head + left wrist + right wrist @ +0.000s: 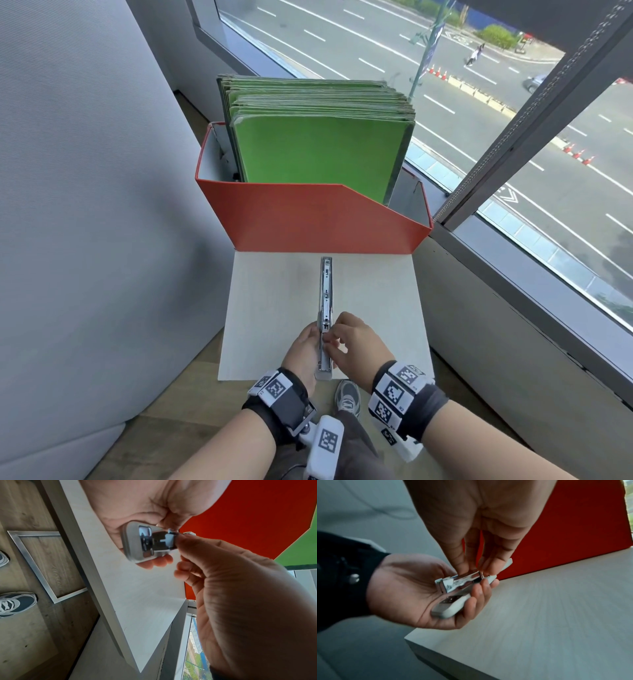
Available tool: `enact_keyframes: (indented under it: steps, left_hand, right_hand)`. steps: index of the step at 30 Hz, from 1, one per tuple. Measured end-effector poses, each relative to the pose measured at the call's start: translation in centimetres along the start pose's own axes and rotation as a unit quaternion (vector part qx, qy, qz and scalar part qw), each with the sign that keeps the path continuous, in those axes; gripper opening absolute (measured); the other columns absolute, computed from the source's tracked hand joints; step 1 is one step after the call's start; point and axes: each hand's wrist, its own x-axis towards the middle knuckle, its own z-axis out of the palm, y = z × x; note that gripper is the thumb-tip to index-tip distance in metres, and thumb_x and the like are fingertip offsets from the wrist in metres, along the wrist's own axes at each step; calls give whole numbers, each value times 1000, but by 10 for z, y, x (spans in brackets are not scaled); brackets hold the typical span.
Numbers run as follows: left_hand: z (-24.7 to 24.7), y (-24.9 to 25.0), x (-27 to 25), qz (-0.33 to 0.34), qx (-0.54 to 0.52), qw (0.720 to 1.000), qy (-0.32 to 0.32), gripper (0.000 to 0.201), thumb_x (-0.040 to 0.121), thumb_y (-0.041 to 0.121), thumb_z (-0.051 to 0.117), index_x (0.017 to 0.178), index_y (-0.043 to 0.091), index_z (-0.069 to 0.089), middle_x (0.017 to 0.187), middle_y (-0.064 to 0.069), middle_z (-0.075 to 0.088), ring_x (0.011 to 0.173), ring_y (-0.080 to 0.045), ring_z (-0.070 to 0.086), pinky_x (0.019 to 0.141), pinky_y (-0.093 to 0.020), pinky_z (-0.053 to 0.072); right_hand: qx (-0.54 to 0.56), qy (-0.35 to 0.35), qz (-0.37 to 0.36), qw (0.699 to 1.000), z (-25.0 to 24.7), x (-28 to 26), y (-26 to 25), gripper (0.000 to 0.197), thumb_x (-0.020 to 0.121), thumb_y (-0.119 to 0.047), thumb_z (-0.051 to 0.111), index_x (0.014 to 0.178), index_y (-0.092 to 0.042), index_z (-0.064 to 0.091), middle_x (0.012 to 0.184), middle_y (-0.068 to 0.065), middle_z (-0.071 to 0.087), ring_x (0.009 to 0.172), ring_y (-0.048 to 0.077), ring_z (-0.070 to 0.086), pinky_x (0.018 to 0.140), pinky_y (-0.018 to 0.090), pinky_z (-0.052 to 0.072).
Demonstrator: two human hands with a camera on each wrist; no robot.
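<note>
We judge the pale grey plastic and chromed steel stapler [325, 291] to be stiff and fairly light, but awkward. It is swung open at its hinge, its chrome looks slippery, and any sprung part in the magazine could snap back. The plastic base is the safest place to hold it. Our left grip [303, 349] is curled round that base from below, holding the stapler over the near edge of the white bench [376, 291] with its far end pointing towards the far edge. Our right grip [358, 342] pinches a chromed part of the magazine from above. At the far edge stands a red cardboard box file [308, 219], packed with upright green folders [318, 147] that leave a gap along its left wall.
</note>
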Motion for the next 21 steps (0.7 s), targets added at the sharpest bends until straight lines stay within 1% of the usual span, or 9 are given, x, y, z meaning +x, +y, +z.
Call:
enact_keyframes:
  steps: [2, 3, 7, 9, 11, 13, 16, 18, 21]
  left_hand:
    - [-2, 0, 1, -5, 7, 1000, 4, 35, 98, 23, 33, 97, 18, 67, 92, -12, 64, 86, -26, 59, 78, -38, 45]
    - [-3, 0, 2, -8, 11, 1000, 5, 34, 97, 23, 34, 97, 20, 68, 93, -12, 66, 89, -27, 59, 81, -40, 45]
    - [-7, 2, 4, -16, 14, 1000, 7, 35, 95, 22, 38, 84, 27, 72, 82, -9, 65, 78, -26, 58, 68, -36, 43]
    - [-9, 3, 3, -19, 14, 1000, 8, 35, 95, 20, 39, 84, 27, 72, 77, -7, 64, 73, -24, 57, 65, -34, 41]
    - [-11, 2, 1, -17, 17, 1000, 13, 34, 96, 20, 37, 91, 24, 70, 74, -5, 64, 70, -23, 57, 63, -33, 42]
    - [-13, 2, 0, -17, 11, 1000, 10, 33, 98, 20, 35, 95, 21, 68, 74, -7, 62, 65, -21, 56, 59, -32, 43]
    - [-11, 2, -3, -16, 10, 1000, 4, 32, 100, 22, 30, 101, 13, 61, 70, -9, 59, 54, -19, 53, 52, -29, 44]
    - [-9, 0, -7, -17, 1, 1000, -11, 32, 100, 22, 29, 103, 12, 60, 67, -10, 58, 51, -19, 53, 48, -28, 46]
    - [-8, -6, -13, -23, -2, 999, -29, 32, 100, 21, 30, 104, 10, 59, 65, -10, 59, 50, -18, 53, 46, -27, 47]
  right_hand:
    - [-44, 6, -27, 999, 2, -5, -2, 17, 88, -16, 56, 88, -6, 69, 88, 11, 59, 86, 25, 57, 70, 38, 54]
    - [-62, 9, -43, 997, 3, -7, -4, 18, 88, -18, 55, 88, -7, 69, 85, 12, 60, 85, 26, 57, 66, 37, 55]
    - [-100, 5, -87, 991, 6, -20, -5, 28, 85, -30, 46, 86, -14, 69, 74, 5, 59, 71, 23, 61, 48, 27, 51]
    - [-102, -18, -87, 991, 7, -26, -5, 31, 85, -34, 44, 88, -18, 70, 78, 4, 59, 74, 21, 60, 50, 25, 47]
    - [-65, -59, -53, 995, 2, -27, -7, 32, 87, -36, 46, 91, -20, 72, 88, 3, 59, 82, 17, 56, 62, 28, 49]
    - [12, -86, -7, 996, -7, -21, -9, 26, 87, -34, 53, 86, -19, 74, 93, 2, 60, 80, 12, 55, 70, 29, 50]
    - [128, -27, 79, 988, -24, 1, -6, 14, 86, -24, 62, 77, -20, 72, 85, -1, 68, 70, 9, 59, 69, 27, 52]
    - [169, 19, 132, 976, -32, 22, 3, 9, 87, -22, 62, 85, -18, 70, 81, -1, 70, 68, 10, 61, 70, 29, 55]
    - [213, 19, 218, 952, -35, 58, 20, 27, 91, -26, 58, 111, -9, 59, 90, 10, 71, 70, 20, 66, 74, 39, 60]
